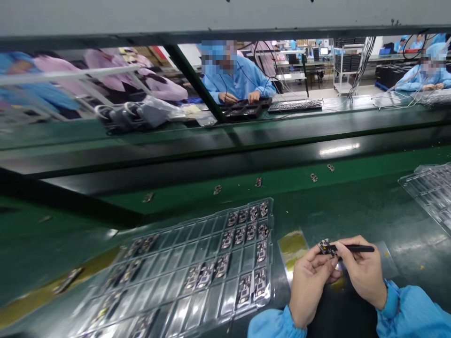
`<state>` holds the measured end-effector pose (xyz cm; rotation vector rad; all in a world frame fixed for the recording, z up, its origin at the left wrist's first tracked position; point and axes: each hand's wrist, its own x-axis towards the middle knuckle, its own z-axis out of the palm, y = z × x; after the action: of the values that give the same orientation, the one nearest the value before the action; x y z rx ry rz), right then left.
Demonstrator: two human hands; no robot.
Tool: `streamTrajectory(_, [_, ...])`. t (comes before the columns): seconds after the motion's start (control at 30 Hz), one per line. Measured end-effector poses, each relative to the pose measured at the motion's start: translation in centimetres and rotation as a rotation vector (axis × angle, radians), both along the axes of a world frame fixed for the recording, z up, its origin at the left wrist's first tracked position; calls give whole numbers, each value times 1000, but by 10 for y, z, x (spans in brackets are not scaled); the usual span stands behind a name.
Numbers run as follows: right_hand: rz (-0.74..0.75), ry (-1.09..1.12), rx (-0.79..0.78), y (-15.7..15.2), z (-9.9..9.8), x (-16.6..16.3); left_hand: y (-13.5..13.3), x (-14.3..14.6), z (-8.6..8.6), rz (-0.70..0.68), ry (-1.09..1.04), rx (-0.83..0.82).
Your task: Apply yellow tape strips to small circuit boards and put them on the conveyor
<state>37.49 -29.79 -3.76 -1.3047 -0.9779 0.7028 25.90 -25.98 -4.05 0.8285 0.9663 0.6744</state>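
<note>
My left hand [310,284] pinches a small circuit board [323,245] between thumb and fingers, above the green work surface. In my right hand [364,272] is a black pair of tweezers [362,248], held almost level, its tip at the board. What the tip touches is too small to make out. Beneath the hands lies a clear sheet [384,263] with some amber pieces. A sheet of amber tape [293,245] lies just left of my hands. Further left, a clear plastic tray [211,234] holds several circuit boards in its compartments.
More clear trays [431,192] are stacked at the right. Several loose boards [259,182] lie along the back strip beside the dark conveyor belt [282,152]. An amber strip [28,300] runs at the left. Across the belt, a co-worker in blue [234,80] handles black parts.
</note>
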Motion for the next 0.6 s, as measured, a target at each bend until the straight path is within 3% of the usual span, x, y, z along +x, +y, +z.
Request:
streamTrajectory(0.23, [1,-59,45,-4,3,-1,-1,-2,3,67,-17,-57])
streamTrajectory(0.4, [-13,-203,115,-5,3,-3,0,0,-3,93,7,49])
streamTrajectory(0.6, [-1,-585,440,-13,7,-2,-7,-6,1,97,17,164])
